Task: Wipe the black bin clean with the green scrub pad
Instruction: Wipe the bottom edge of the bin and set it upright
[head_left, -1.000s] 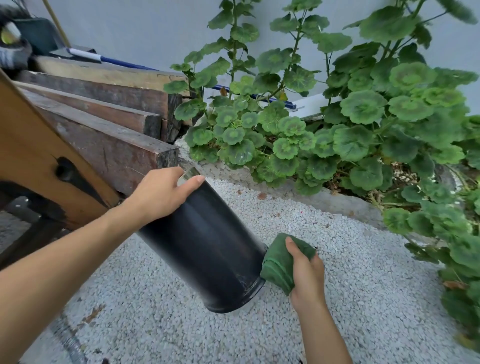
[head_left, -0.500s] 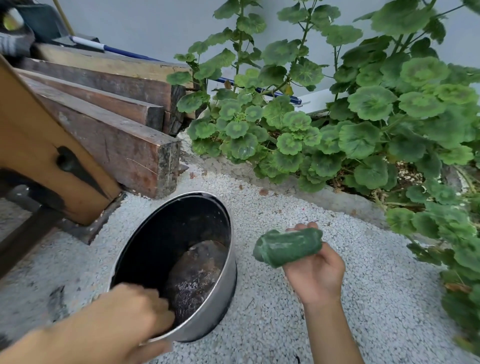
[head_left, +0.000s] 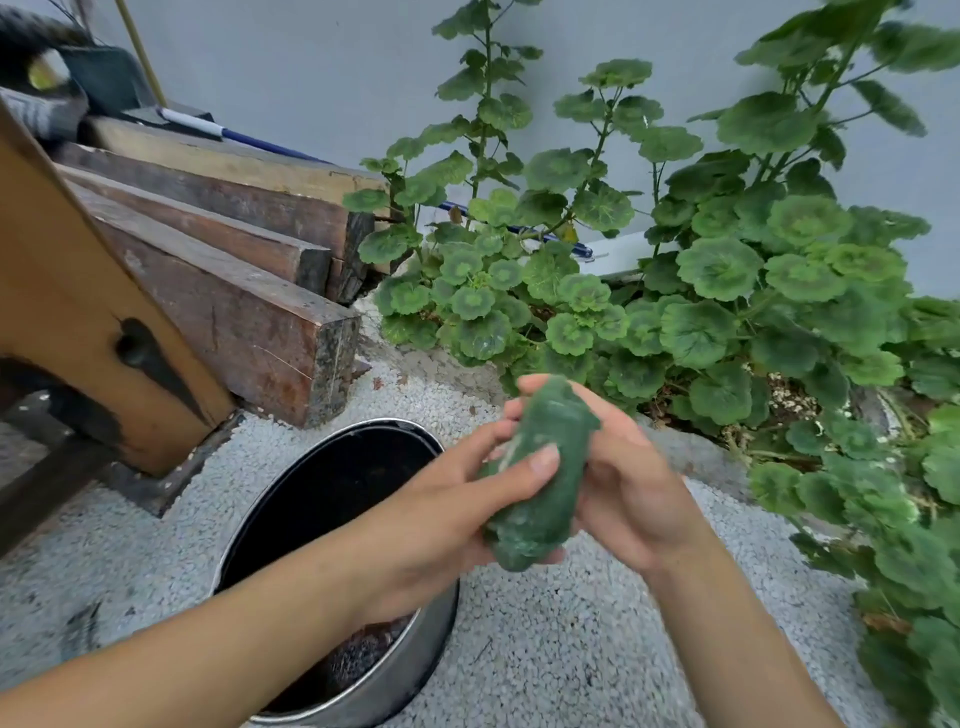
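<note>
We hold the green scrub pad (head_left: 540, 483), rolled into a rough, fuzzy cylinder, between both hands above the right rim of the black bin (head_left: 332, 499). Our left hand (head_left: 447, 525) curls around its near side, thumb pressed across the coarse fibre; our right hand (head_left: 623, 483) cups it from the far side, fingers closed behind. The round bin stands upright on pale gravel (head_left: 571, 649), its rim metallic, its interior dark. Weathered wooden beams (head_left: 249, 312) lie far left; scalloped green leaves (head_left: 727, 291) crowd the right.

Left hand (head_left: 457, 514) off the bin rim (head_left: 436, 639), now with right hand (head_left: 623, 488) around rolled pad (head_left: 545, 478).
</note>
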